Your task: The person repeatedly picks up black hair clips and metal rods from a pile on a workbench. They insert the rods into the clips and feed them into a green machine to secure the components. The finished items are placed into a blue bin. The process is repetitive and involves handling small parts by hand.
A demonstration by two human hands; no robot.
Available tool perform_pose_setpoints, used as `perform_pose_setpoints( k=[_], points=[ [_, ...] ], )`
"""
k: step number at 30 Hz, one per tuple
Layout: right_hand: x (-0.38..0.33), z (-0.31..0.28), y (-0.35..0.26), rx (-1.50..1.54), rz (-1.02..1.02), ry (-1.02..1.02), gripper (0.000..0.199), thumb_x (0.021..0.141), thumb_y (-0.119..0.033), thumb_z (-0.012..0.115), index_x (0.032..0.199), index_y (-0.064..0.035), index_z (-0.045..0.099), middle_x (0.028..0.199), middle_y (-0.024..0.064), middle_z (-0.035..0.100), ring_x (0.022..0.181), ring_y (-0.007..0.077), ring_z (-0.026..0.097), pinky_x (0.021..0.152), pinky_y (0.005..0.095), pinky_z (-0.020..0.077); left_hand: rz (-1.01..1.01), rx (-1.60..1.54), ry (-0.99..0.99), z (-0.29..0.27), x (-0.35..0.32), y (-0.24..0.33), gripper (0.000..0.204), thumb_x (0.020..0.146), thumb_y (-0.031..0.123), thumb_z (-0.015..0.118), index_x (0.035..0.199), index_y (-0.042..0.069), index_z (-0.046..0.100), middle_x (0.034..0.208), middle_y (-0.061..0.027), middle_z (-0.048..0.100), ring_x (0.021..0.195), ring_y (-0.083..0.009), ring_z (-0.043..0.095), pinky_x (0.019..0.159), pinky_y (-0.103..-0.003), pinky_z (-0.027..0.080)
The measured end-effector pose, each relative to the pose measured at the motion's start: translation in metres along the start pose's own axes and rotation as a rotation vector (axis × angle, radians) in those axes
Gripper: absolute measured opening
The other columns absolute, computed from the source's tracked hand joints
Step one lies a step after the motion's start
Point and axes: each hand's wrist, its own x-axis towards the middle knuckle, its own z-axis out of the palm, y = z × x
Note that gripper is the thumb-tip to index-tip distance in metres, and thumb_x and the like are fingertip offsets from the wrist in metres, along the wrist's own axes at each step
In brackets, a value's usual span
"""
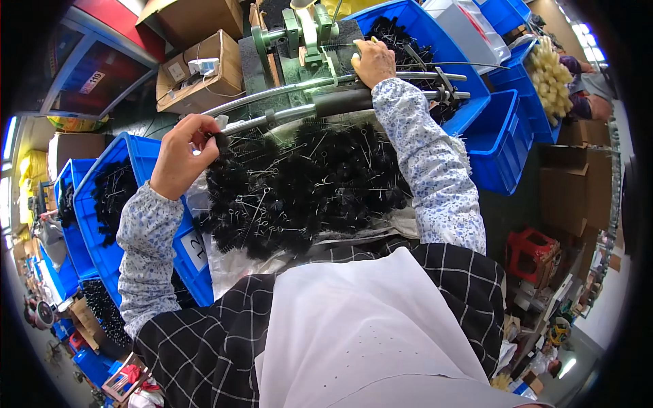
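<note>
My left hand (182, 155) is closed in a pinch beside the left end of the curved metal rails, with a small black wire brush (221, 144) at its fingertips. Farther off, my right hand (374, 62) bends its fingers at the green machine (309, 41). A thin wire brush (340, 45) runs from those fingers toward the machine's middle. Below both hands spreads a heap of black wire brushes (306, 183) with looped metal ends, lying on a pale sheet (224, 268) over my lap. The curved metal rails (286, 95) cross between the heap and the machine, a dark sleeve on one.
Blue bins (136, 153) with black brushes stand at my left. More brushes fill a blue bin (462, 41) right of the machine, beside another blue bin (500, 146). An open cardboard box (197, 81) sits behind my left hand. A red stool (530, 253) stands far right.
</note>
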Motion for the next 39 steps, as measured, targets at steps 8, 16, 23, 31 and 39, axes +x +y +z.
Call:
perform_pose_setpoints(
  k=[8, 16, 23, 31, 39],
  points=[
    [0.006, 0.004, -0.072, -0.011, -0.029, -0.009, 0.016, 0.073, -0.022, 0.056, 0.081, -0.0096, 0.062, 0.082, 0.0063, 0.063, 0.086, 0.0241, 0.058, 0.075, 0.0405, 0.0404, 0.067, 0.039, -0.023, 0.006, 0.012, 0.009, 0.017, 0.073, -0.002, 0.055, 0.09, 0.0, 0.056, 0.08, -0.0032, 0.056, 0.064, -0.0077, 0.052, 0.061, -0.022, 0.043],
    [0.003, -0.01, -0.026, 0.007, -0.047, 0.027, 0.017, 0.074, -0.023, 0.057, 0.084, -0.0104, 0.063, 0.083, 0.0062, 0.064, 0.091, 0.0246, 0.057, 0.075, 0.0421, 0.0406, 0.06, -0.104, 0.024, 0.0, 0.007, -0.003, 0.018, 0.076, 0.0, 0.054, 0.093, 0.001, 0.055, 0.084, -0.0031, 0.055, 0.07, -0.0088, 0.053, 0.065, -0.023, 0.043],
    [0.03, -0.014, 0.028, -0.086, 0.033, -0.154, 0.023, 0.084, -0.027, 0.051, 0.102, -0.0236, 0.065, 0.105, 0.005, 0.061, 0.094, 0.026, 0.058, 0.08, 0.0417, 0.0447, -0.034, -0.372, -0.129, 0.009, 0.019, -0.008, 0.015, 0.086, 0.002, 0.047, 0.102, 0.001, 0.048, 0.095, -0.0029, 0.051, 0.089, -0.0082, 0.053, 0.081, -0.024, 0.046],
    [0.026, -0.079, 0.051, -0.3, 0.017, 0.189, 0.025, 0.086, -0.026, 0.052, 0.108, -0.0152, 0.06, 0.101, 0.0139, 0.061, 0.089, 0.0258, 0.062, 0.076, 0.0381, 0.0491, -0.011, -0.494, -0.145, 0.043, 0.043, -0.003, 0.015, 0.082, 0.005, 0.053, 0.096, 0.001, 0.052, 0.087, -0.0036, 0.058, 0.079, -0.0083, 0.058, 0.069, -0.022, 0.047],
    [-0.056, -0.092, -0.103, 1.139, -0.185, -0.561, 0.031, 0.087, -0.019, 0.056, 0.111, 0.0002, 0.055, 0.092, 0.0095, 0.062, 0.082, 0.0109, 0.055, 0.073, 0.0267, 0.0456, 0.105, -0.458, -0.022, 0.073, 0.047, 0.016, 0.021, 0.085, 0.002, 0.053, 0.105, 0.002, 0.046, 0.098, -0.0046, 0.052, 0.081, -0.0097, 0.057, 0.076, -0.022, 0.046]
  ],
)
